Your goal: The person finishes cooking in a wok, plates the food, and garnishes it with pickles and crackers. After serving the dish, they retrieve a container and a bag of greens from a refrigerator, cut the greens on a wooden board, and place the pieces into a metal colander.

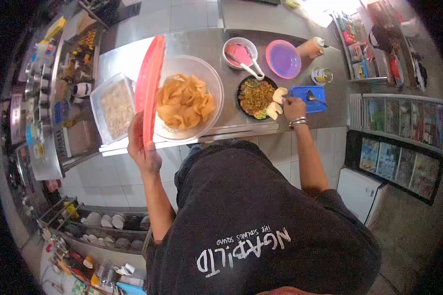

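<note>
My left hand (142, 146) grips a red lid (149, 83) and holds it upright on its edge beside a large clear tub (212, 81) full of pale yellow crackers (184, 102). My right hand (293, 108) rests at the right rim of a black plate (240, 87) of brown fried noodles (256, 96), its fingers on a cracker (274, 111) lying at the plate's edge. A second cracker (279, 94) sits just above it. A bracelet circles my right wrist.
A square tub of white crackers (115, 108) stands left of the lid. Behind the plate are a white bowl with a pink scoop (240, 53), a purple plate (282, 59), a sauce bottle (312, 47), a small cup (322, 75) and a blue tray (307, 92). Shelves flank the steel counter (197, 44).
</note>
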`<state>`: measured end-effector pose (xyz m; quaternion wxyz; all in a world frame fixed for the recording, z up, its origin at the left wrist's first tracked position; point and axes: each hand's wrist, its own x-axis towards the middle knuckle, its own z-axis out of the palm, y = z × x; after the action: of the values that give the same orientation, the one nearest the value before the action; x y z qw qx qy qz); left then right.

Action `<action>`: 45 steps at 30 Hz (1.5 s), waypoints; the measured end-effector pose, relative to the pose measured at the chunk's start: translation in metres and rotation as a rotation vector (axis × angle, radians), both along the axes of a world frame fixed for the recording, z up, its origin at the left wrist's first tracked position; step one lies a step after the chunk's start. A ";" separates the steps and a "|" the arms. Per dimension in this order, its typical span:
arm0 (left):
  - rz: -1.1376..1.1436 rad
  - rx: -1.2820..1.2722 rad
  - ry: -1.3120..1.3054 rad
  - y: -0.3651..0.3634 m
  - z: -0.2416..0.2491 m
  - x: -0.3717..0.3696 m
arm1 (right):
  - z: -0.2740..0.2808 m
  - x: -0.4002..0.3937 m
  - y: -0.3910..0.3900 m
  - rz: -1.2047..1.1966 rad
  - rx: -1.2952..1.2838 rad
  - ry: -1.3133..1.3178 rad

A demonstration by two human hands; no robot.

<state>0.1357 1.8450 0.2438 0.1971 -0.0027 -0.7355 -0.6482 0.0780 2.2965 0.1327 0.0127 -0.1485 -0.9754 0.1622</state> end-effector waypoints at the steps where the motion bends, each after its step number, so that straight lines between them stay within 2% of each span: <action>1: -0.009 -0.002 -0.002 0.000 0.000 0.000 | -0.012 0.005 0.001 -0.009 -0.002 -0.002; 3: 0.031 -0.044 0.004 0.000 -0.001 0.001 | -0.027 0.008 0.000 -0.107 0.019 -0.077; 10: 0.026 -0.074 -0.016 0.000 0.004 -0.001 | -0.044 -0.001 0.000 -0.174 0.095 -0.233; 13: 0.029 -0.042 -0.024 0.004 0.009 -0.002 | -0.046 -0.005 -0.003 -0.225 0.046 -0.312; 19: 0.029 -0.068 -0.018 0.004 0.008 -0.002 | -0.033 -0.001 -0.001 -0.089 0.060 -0.282; 23: 0.026 -0.060 -0.019 0.004 0.007 -0.002 | -0.051 0.001 0.009 -0.030 0.156 -0.373; 25: 0.009 -0.024 -0.005 0.004 0.006 -0.003 | -0.057 0.005 0.012 -0.198 -0.067 -0.292; 29: -0.006 -0.006 -0.008 0.001 0.003 -0.004 | -0.060 0.009 0.011 -0.170 -0.095 -0.228; 31: 0.102 -0.169 0.019 -0.003 -0.003 -0.006 | -0.051 0.009 0.006 -0.226 -0.145 -0.267; 32: 0.086 -0.147 0.000 0.002 0.003 -0.003 | -0.089 0.007 0.024 -0.253 -0.158 -0.293; 33: 0.092 -0.150 0.001 0.003 0.004 -0.003 | -0.079 0.006 0.020 -0.246 -0.159 -0.293; 34: 0.027 -0.057 0.001 0.002 0.004 -0.003 | -0.056 0.005 0.011 -0.157 0.015 -0.329; 36: -0.062 0.058 0.004 0.003 0.009 -0.003 | -0.017 -0.005 -0.010 -0.108 0.195 -0.286; 38: -0.060 0.065 -0.014 0.004 0.012 -0.004 | 0.055 -0.022 -0.058 0.078 0.011 -0.125; 40: -0.049 0.064 -0.028 0.005 0.012 -0.005 | 0.103 -0.039 -0.110 0.175 -0.094 -0.066; 42: -0.085 0.096 -0.006 0.005 0.010 -0.006 | 0.116 -0.049 -0.158 0.492 -0.342 0.132; 43: -0.115 0.130 0.014 0.004 0.010 -0.007 | 0.110 -0.057 -0.183 0.663 -0.322 0.135; 44: -0.112 0.126 0.016 0.005 0.012 -0.007 | 0.099 -0.067 -0.209 0.832 -0.302 0.135; 45: -0.098 0.094 0.012 0.006 0.016 -0.007 | 0.052 -0.078 -0.234 0.938 -0.322 0.137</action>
<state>0.1291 1.8511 0.2600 0.1694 -0.0336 -0.7020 -0.6909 0.0002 2.0621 0.1849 -0.0205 0.3171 -0.8966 0.3085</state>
